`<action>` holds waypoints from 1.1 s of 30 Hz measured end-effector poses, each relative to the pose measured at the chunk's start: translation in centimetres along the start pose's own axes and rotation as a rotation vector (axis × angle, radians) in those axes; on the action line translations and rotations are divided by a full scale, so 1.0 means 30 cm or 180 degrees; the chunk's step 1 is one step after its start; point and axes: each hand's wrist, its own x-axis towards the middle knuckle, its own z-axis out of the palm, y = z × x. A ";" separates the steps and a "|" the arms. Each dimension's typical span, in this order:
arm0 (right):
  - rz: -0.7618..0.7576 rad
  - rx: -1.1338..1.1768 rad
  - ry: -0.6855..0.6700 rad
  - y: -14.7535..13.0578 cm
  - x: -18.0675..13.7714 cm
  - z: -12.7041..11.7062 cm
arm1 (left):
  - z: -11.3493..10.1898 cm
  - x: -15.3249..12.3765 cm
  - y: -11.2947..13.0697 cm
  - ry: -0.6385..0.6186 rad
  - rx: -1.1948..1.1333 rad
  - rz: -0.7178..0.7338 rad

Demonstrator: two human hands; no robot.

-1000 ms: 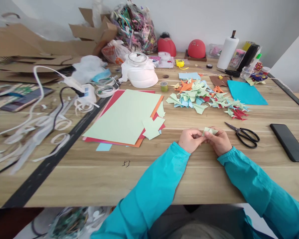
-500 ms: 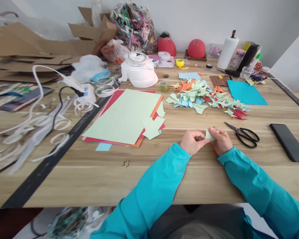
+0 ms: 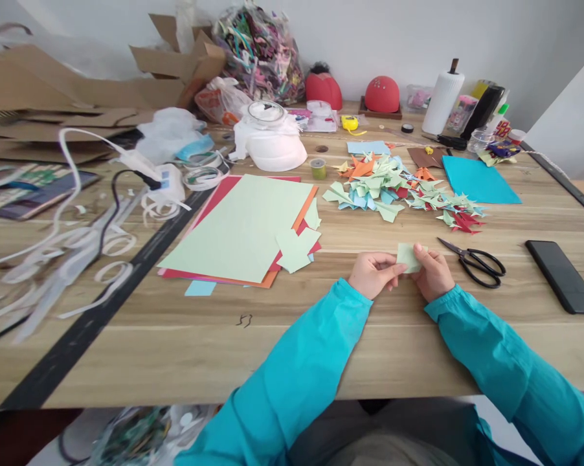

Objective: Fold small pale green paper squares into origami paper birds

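A small folded piece of pale green paper (image 3: 408,256) is pinched between both hands, just above the wooden table (image 3: 185,336). My left hand (image 3: 372,275) grips its left edge with curled fingers. My right hand (image 3: 434,275) holds the right side, fingertips on top. Both arms wear teal sleeves. Black scissors (image 3: 476,262) lie just right of my right hand. A stack of coloured paper sheets (image 3: 246,226), pale green on top, lies to the left with small green offcuts (image 3: 296,249) at its near corner.
A heap of folded paper shapes (image 3: 393,191) in green, blue, orange and red lies beyond my hands. A black phone (image 3: 561,277) rests far right, a teal sheet (image 3: 479,180) behind it. White tape strips and cables (image 3: 92,239) litter the left; cardboard, bags and a paper roll (image 3: 442,100) line the back.
The green paper has been turned and flattened between my fingers, now showing a broader face. Both hands stay in the same spot by the scissors.
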 end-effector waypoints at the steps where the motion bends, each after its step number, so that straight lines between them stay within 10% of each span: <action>1: -0.0035 -0.0029 -0.0017 0.003 0.002 -0.002 | -0.003 0.006 -0.006 0.0105 -0.0087 0.0002; 21: -0.0325 -0.0993 -0.0285 0.017 0.006 -0.019 | -0.010 0.023 -0.032 0.0093 -0.0547 -0.0467; 33: -0.0070 -0.0360 0.0245 0.010 0.007 -0.008 | -0.010 0.016 0.000 -0.0287 -0.0768 -0.0701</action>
